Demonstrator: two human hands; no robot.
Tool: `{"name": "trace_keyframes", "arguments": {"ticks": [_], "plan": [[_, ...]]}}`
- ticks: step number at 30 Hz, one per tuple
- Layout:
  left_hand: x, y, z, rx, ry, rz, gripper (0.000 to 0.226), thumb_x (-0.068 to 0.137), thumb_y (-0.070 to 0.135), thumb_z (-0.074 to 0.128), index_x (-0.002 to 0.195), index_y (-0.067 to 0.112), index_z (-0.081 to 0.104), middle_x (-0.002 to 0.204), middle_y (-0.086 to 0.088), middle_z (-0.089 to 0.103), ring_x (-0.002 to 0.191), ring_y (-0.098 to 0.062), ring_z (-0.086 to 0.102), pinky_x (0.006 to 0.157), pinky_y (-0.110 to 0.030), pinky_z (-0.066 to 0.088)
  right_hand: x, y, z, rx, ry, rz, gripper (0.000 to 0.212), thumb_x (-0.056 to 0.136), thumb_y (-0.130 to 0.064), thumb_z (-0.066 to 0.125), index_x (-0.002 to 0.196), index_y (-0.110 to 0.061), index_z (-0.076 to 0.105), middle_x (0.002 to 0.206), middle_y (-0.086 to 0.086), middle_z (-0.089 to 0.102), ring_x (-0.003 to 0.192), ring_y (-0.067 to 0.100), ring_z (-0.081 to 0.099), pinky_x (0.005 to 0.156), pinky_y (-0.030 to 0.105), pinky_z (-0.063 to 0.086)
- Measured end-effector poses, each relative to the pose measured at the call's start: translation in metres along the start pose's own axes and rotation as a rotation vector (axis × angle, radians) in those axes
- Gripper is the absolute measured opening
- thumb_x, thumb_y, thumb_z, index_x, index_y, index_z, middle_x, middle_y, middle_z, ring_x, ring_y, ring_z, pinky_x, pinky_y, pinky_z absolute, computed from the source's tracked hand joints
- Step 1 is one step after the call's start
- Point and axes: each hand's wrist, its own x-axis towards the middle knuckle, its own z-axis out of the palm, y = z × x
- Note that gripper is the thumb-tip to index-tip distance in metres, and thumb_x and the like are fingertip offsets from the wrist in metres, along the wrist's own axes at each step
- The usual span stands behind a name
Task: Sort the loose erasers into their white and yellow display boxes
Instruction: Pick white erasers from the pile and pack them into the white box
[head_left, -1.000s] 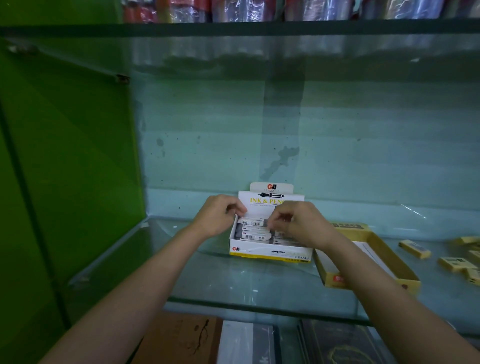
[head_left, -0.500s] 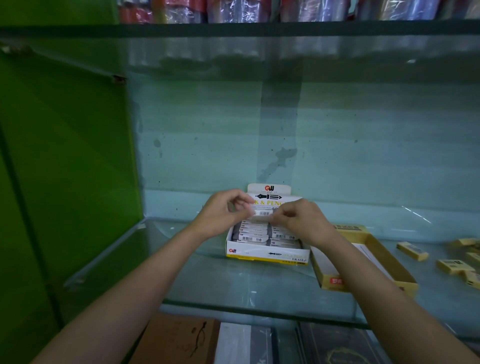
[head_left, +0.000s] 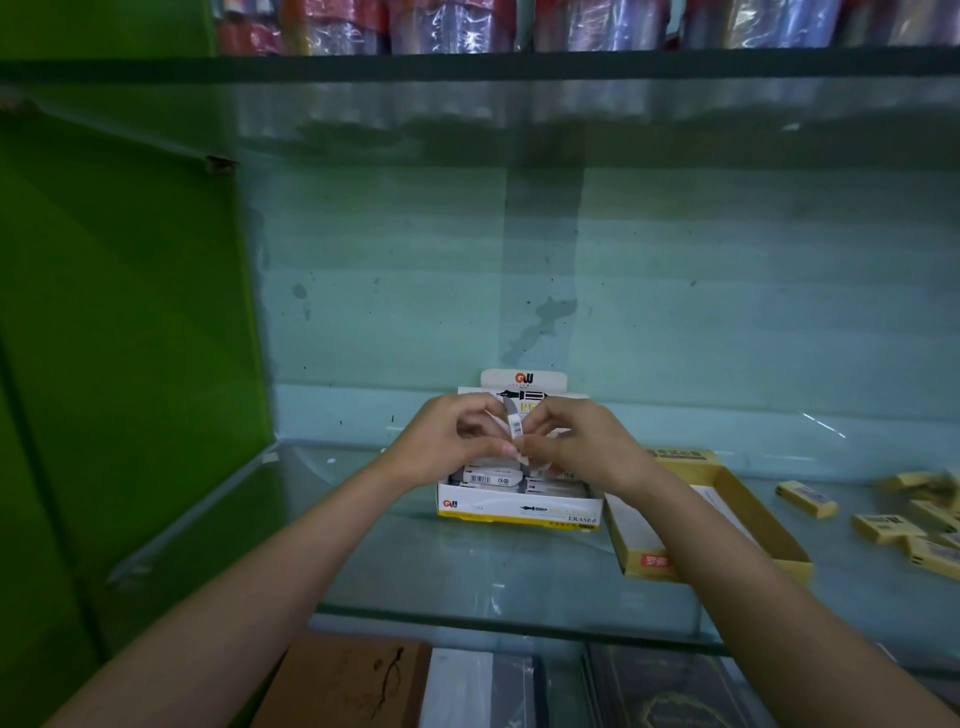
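Note:
A white display box (head_left: 519, 512) stands on the glass shelf with rows of white erasers inside. Just above it, my left hand (head_left: 447, 441) and my right hand (head_left: 576, 447) meet fingertip to fingertip, both pinching one white eraser (head_left: 515, 428) held upright between them. A yellow display box (head_left: 722, 525) sits to the right of the white one, partly hidden by my right forearm; its inside looks nearly bare. Several loose yellow erasers (head_left: 808, 499) lie on the shelf at the far right.
The glass shelf (head_left: 467, 582) has a front edge just below the boxes. A green side panel (head_left: 130, 338) closes off the left. Another glass shelf with wrapped goods runs overhead. Books lie on the level underneath.
Both hands have risen out of the white box and come together, lifting one white eraser above the rows and turning it upright.

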Motion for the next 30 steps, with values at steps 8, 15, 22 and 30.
{"name": "trace_keyframes", "arguments": {"ticks": [8, 15, 22, 30], "plan": [[0.006, -0.018, -0.022, 0.218, 0.233, -0.123, 0.014, 0.080, -0.002, 0.063, 0.086, 0.008, 0.070, 0.071, 0.008, 0.061, 0.062, 0.006, 0.052, 0.064, -0.005, 0.039, -0.008, -0.003, -0.041, -0.502, -0.191, -0.034, 0.011, 0.078, -0.023, 0.069, 0.079, -0.026, 0.058, 0.075, -0.013, 0.057, 0.058, -0.006, 0.049, 0.054, 0.005, 0.037], [0.006, -0.023, -0.021, 0.319, 0.178, -0.150, 0.016, 0.081, 0.003, 0.062, 0.079, 0.017, 0.070, 0.072, 0.013, 0.063, 0.064, 0.003, 0.054, 0.063, -0.002, 0.038, -0.008, 0.004, -0.026, -0.701, -0.206, -0.035, 0.014, 0.078, -0.031, 0.067, 0.080, -0.027, 0.054, 0.085, -0.008, 0.055, 0.079, 0.011, 0.050, 0.070, 0.026, 0.042], [0.006, -0.022, -0.020, 0.320, 0.170, -0.132, 0.019, 0.081, 0.002, 0.060, 0.077, 0.020, 0.067, 0.072, 0.015, 0.061, 0.062, 0.004, 0.053, 0.063, -0.002, 0.038, -0.011, 0.010, -0.023, -0.579, -0.159, 0.011, 0.014, 0.075, -0.031, 0.071, 0.080, -0.025, 0.059, 0.075, -0.010, 0.054, 0.068, 0.006, 0.048, 0.067, 0.025, 0.041], [0.009, -0.005, -0.010, 0.211, 0.124, -0.061, 0.013, 0.083, 0.003, 0.062, 0.081, 0.015, 0.068, 0.075, 0.009, 0.063, 0.061, 0.008, 0.052, 0.064, -0.003, 0.040, -0.022, 0.011, -0.035, -0.387, 0.001, 0.050, 0.012, 0.085, -0.016, 0.059, 0.084, -0.026, 0.064, 0.090, -0.001, 0.064, 0.074, 0.008, 0.052, 0.067, 0.013, 0.040]]}}
